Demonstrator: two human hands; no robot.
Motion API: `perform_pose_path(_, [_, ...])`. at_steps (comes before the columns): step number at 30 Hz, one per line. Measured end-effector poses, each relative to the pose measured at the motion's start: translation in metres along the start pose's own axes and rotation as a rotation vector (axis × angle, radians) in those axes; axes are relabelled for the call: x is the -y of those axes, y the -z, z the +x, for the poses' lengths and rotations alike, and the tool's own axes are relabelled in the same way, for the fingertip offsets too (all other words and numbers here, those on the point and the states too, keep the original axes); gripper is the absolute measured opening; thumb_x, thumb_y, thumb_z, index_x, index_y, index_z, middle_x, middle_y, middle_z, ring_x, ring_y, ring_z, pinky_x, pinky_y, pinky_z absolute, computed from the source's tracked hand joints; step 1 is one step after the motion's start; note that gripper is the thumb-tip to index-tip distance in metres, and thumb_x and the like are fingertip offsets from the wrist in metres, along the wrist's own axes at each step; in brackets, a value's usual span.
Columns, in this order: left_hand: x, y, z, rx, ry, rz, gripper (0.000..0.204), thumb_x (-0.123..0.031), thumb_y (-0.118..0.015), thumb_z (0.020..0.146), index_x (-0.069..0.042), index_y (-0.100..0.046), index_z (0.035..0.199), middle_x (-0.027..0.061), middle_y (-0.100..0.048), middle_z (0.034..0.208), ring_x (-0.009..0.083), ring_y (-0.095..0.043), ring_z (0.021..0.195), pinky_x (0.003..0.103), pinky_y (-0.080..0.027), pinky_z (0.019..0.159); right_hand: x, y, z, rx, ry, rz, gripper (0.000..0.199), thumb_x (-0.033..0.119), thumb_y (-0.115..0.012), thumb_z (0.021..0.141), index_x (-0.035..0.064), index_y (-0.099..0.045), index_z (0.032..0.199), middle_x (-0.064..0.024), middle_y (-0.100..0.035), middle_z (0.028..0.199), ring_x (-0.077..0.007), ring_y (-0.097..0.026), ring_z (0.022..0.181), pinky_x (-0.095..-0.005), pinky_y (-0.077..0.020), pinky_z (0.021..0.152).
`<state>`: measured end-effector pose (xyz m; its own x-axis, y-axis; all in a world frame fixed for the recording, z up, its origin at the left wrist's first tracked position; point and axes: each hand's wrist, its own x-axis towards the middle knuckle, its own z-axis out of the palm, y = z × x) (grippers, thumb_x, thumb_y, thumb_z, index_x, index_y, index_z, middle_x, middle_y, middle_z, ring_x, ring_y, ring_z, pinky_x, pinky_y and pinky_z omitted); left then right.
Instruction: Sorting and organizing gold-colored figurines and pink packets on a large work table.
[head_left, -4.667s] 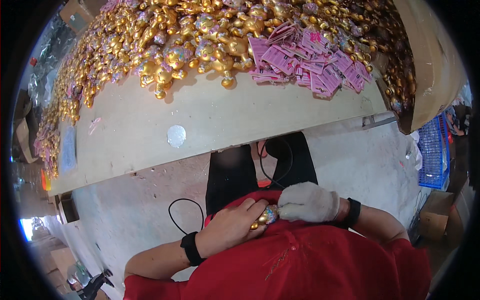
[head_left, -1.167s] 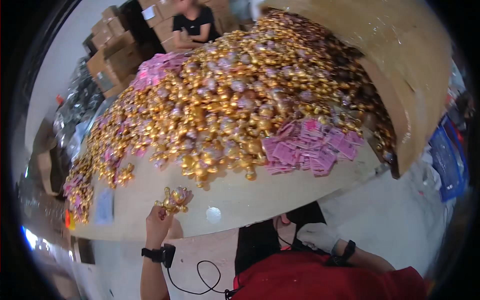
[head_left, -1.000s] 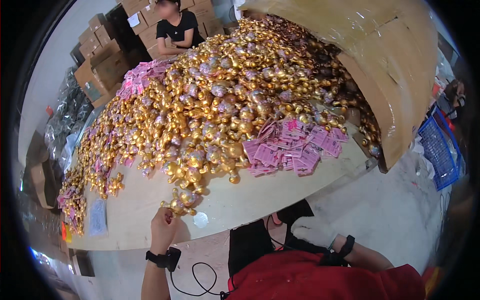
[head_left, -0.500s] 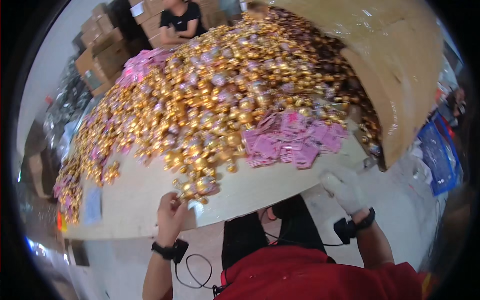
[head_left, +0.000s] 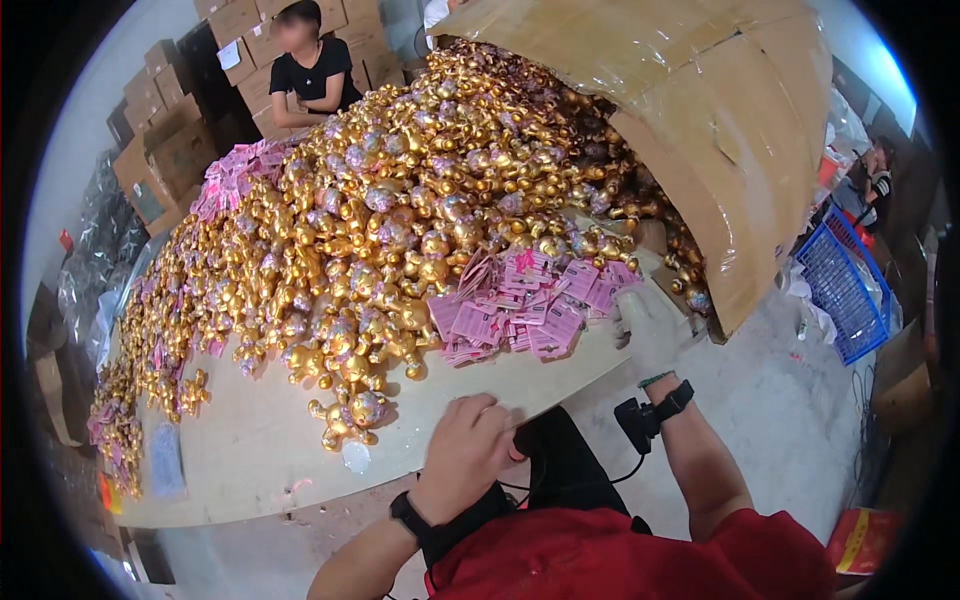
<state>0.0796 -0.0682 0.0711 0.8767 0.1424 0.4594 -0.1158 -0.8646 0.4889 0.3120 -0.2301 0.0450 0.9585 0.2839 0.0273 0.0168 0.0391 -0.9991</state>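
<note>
My gloved right hand [head_left: 650, 330] is at the right end of the pink cards [head_left: 555, 325]. It is blurred, so I cannot tell whether its fingers are wide or narrow, nor whether they touch a card. My bare left hand [head_left: 465, 445] is just in front of the cards, over the near edge of the table [head_left: 250, 430] in my view; its fingers are bent, and its back hides from me whether it holds something.

I judge the step in hand to be a reach of the right hand to the cards. To take one, the next move would call for a low, fine pinch, because they lie loosely over each other and several may slide together.

To the left of the cards, the nearest gold figure [head_left: 350, 412] lies with no hand on it, in front of the heap [head_left: 390, 200] of similar figures. The heap continues behind the cards, toward the big carton [head_left: 740, 150], which is behind them and to their right.

The cards carry print, too small for me to read. Far behind them, to the left, the boxes [head_left: 360, 40] show a white label [head_left: 231, 55], also unreadable. I can make out no brand.
</note>
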Motion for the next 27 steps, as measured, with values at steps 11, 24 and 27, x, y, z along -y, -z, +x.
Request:
perform_pose_path(11, [0.072, -0.014, 0.130, -0.150, 0.111, 0.451, 0.026, -0.008, -0.067, 0.076, -0.003, -0.060, 0.100, 0.0170, -0.060, 0.100, 0.0400, -0.056, 0.091, 0.046, -0.047, 0.078, -0.020, 0.014, 0.004, 0.101, 0.120, 0.011, 0.013, 0.010, -0.054, 0.092, 0.0021, -0.062, 0.099, 0.0001, -0.056, 0.077, -0.0061, -0.050, 0.058, -0.0220, -0.0414, 0.049])
perform_pose_path(24, [0.100, 0.023, 0.145, -0.120, 0.293, 0.191, 0.015, -0.014, -0.062, 0.084, 0.000, -0.061, 0.082, 0.0224, -0.064, 0.083, 0.0408, -0.063, 0.081, 0.046, -0.049, 0.069, -0.033, 0.011, 0.001, 0.024, 0.237, -0.148, 0.014, 0.013, -0.056, 0.091, 0.0039, -0.064, 0.098, -0.0008, -0.058, 0.078, -0.0080, -0.051, 0.064, -0.0245, -0.0422, 0.058])
perform_pose_path(27, [0.095, 0.024, 0.141, -0.140, 0.253, 0.116, 0.011, -0.011, -0.064, 0.082, -0.001, -0.061, 0.083, 0.0225, -0.063, 0.083, 0.0413, -0.062, 0.080, 0.047, -0.049, 0.069, -0.050, 0.012, 0.010, 0.025, 0.260, -0.099, 0.015, 0.009, -0.055, 0.092, 0.0021, -0.063, 0.102, 0.0008, -0.056, 0.076, -0.0050, -0.048, 0.059, -0.0217, -0.0401, 0.051])
